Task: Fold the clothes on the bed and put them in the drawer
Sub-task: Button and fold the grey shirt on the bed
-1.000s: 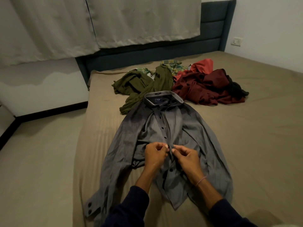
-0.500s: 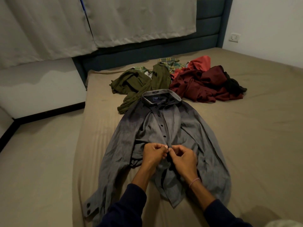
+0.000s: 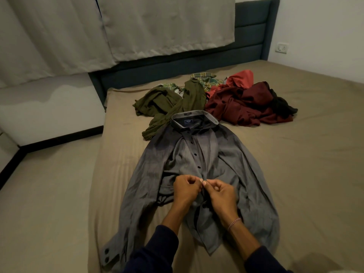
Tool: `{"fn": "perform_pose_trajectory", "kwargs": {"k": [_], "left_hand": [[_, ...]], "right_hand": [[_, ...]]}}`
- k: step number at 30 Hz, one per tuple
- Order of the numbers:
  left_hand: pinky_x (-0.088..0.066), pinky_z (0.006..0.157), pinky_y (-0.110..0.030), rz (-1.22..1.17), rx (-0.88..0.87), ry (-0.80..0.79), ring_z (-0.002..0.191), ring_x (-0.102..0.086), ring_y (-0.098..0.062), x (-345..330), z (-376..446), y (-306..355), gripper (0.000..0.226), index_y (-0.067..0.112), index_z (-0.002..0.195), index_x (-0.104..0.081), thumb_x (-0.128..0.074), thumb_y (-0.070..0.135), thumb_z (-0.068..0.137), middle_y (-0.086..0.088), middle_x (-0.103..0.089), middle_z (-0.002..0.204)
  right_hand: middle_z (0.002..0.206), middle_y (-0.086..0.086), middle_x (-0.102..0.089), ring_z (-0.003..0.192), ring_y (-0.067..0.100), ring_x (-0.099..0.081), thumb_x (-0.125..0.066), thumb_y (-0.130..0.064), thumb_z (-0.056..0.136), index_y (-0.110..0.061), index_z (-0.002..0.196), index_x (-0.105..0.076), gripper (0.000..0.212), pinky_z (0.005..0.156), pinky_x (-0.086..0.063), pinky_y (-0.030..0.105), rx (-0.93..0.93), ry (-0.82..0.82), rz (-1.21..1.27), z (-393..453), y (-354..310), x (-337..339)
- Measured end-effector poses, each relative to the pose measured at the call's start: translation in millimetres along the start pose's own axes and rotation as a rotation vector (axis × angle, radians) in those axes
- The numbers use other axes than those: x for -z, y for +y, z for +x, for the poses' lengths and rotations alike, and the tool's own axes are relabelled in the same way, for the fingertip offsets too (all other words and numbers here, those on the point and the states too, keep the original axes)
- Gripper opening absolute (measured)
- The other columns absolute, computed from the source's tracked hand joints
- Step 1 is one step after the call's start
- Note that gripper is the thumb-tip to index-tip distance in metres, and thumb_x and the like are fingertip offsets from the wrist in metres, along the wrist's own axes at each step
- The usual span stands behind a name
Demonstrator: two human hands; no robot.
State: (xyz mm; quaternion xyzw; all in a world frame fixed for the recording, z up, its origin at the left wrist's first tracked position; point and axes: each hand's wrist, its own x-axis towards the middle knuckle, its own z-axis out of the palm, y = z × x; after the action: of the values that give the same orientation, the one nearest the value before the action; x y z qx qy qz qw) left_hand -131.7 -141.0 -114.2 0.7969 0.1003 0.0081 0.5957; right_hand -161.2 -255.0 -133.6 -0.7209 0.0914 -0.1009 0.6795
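Both hands, left hand [image 3: 186, 189] and right hand [image 3: 220, 192], remain pinching the grey button-up cotton shirt [image 3: 199, 174] placket mid-front; little has shifted, so buttoning continues and folding is judged pending.

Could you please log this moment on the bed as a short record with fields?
surface: bed with tan sheet
item in work: grey shirt, laid front up, collar away from the person
left hand: pinches the shirt's front placket
right hand: pinches the placket, fingertips meeting the left
waiting pile: olive garment, maroon garment, plaid garment, unfolded beyond the collar
folding: not yet begun
drawer: not in view
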Motion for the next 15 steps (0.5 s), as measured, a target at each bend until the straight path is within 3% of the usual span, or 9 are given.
{"fn": "perform_pose_trajectory", "kwargs": {"k": [2, 5, 9, 12, 15], "left_hand": [[-0.054, 0.056, -0.027, 0.027, -0.018, 0.03, 0.053, -0.063, -0.008, -2, 0, -2, 0.024, 0.016, 0.066, -0.073, -0.071, 0.012, 0.09, -0.004, -0.071, 0.063], [-0.056, 0.059, -0.029, 0.028, -0.013, 0.039, 0.057, -0.066, -0.011, -2, 0, -5, 0.022, 0.017, 0.068, -0.073, -0.071, 0.012, 0.09, -0.003, -0.072, 0.064], [-0.06, 0.061, -0.032, -0.015, 0.031, 0.016, 0.067, -0.073, -0.023, -3, 0, -9, 0.015, 0.01, 0.075, -0.077, -0.072, 0.013, 0.09, -0.005, -0.074, 0.068], [-0.056, 0.057, -0.025, -0.075, 0.091, 0.013, 0.065, -0.072, -0.02, -6, 0, -9, 0.015, 0.01, 0.074, -0.077, -0.074, 0.012, 0.089, -0.005, -0.075, 0.068], [-0.055, 0.056, -0.024, -0.128, 0.144, 0.013, 0.061, -0.068, -0.015, -5, 0, -8, 0.018, 0.011, 0.071, -0.077, -0.074, 0.011, 0.088, -0.007, -0.074, 0.068]], "right_hand": [[0.076, -0.012, -0.076, 0.073, 0.004, -0.073, -0.07, -0.016, 0.094, -0.032, 0.082, -0.074, 0.02, 0.069, -0.059, 0.023, 0.036, -0.012, -0.021, -4, -3, -1], [0.076, -0.014, -0.076, 0.073, 0.004, -0.072, -0.068, -0.016, 0.095, -0.036, 0.084, -0.075, 0.024, 0.069, -0.06, 0.025, 0.08, -0.03, -0.074, -9, -1, -2], [0.075, -0.017, -0.074, 0.072, -0.003, -0.069, -0.069, -0.018, 0.095, -0.029, 0.1, -0.078, 0.016, 0.068, -0.059, 0.019, 0.135, -0.002, -0.188, -15, 1, -4], [0.089, -0.004, -0.078, 0.074, -0.007, -0.067, -0.067, -0.017, 0.095, -0.016, 0.112, -0.076, 0.019, 0.07, -0.053, 0.008, 0.205, 0.03, -0.282, -20, 2, -6], [0.103, 0.004, -0.077, 0.082, 0.001, -0.07, -0.065, -0.014, 0.097, -0.011, 0.121, -0.071, 0.025, 0.08, -0.055, 0.011, 0.242, 0.013, -0.326, -22, 3, -7]]}}
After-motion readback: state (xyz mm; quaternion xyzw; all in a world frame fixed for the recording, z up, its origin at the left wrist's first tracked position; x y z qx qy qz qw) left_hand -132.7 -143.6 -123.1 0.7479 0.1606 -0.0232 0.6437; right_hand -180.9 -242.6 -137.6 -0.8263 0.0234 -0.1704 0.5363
